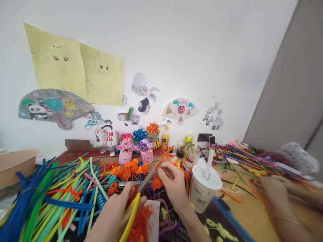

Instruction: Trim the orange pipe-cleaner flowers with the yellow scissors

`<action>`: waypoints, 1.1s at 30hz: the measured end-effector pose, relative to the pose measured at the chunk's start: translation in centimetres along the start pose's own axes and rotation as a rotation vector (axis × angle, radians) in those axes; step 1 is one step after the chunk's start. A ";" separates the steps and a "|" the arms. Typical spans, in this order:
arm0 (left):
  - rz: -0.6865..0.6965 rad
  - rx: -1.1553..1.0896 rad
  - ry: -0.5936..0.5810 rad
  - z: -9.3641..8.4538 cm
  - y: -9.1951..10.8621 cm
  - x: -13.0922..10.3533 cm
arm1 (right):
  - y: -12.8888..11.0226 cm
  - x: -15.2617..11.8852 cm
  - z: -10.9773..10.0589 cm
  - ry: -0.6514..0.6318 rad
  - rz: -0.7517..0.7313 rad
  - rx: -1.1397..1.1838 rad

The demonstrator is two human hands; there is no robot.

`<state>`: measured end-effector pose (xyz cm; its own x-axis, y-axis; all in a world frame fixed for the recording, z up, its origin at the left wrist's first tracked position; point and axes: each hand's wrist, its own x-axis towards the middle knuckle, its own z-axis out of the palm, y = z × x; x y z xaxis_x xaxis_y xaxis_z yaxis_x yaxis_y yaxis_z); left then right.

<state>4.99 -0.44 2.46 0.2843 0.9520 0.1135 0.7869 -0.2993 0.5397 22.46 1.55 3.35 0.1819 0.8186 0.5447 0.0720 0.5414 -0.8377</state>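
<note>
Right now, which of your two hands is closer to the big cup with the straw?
Right. The right hand is close by, just left of the big cup; the left hand is farther left, holding the scissors.

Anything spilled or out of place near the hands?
Yes: loose orange fluff is scattered across the paper by the scissors, like spilled clippings. At picture left, the stems lie in a crisscrossing heap.
</note>
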 end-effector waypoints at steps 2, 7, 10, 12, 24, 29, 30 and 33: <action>-0.007 0.021 0.018 0.1 0.0 -0.1 | 0.2 0.0 0.0 0.004 -0.001 -0.009; -0.049 0.077 0.006 -0.5 0.5 -0.2 | 0.4 0.0 0.0 0.011 0.001 -0.027; -0.036 0.082 -0.013 -0.7 0.7 -0.3 | 0.2 0.0 0.2 0.015 -0.001 -0.035; -0.015 0.063 -0.026 -0.5 0.7 -0.4 | 0.1 -0.1 0.2 0.010 -0.004 -0.037; 0.024 0.011 -0.004 1.2 -0.6 0.3 | -0.4 -0.3 0.5 -0.050 -0.017 -0.032; 0.004 0.036 0.022 1.2 -0.5 0.3 | -0.3 -0.3 0.5 -0.044 -0.020 -0.002; 0.003 0.031 0.024 1.3 -0.5 0.2 | -0.3 -0.3 0.5 -0.045 -0.019 0.000; 0.004 0.018 0.025 1.3 -0.4 -0.2 | -0.5 -0.4 0.5 -0.054 -0.031 -0.009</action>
<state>5.30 -0.63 1.10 0.2739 0.9521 0.1363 0.7955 -0.3039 0.5243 21.84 1.07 3.54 0.1265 0.8110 0.5712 0.0853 0.5648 -0.8208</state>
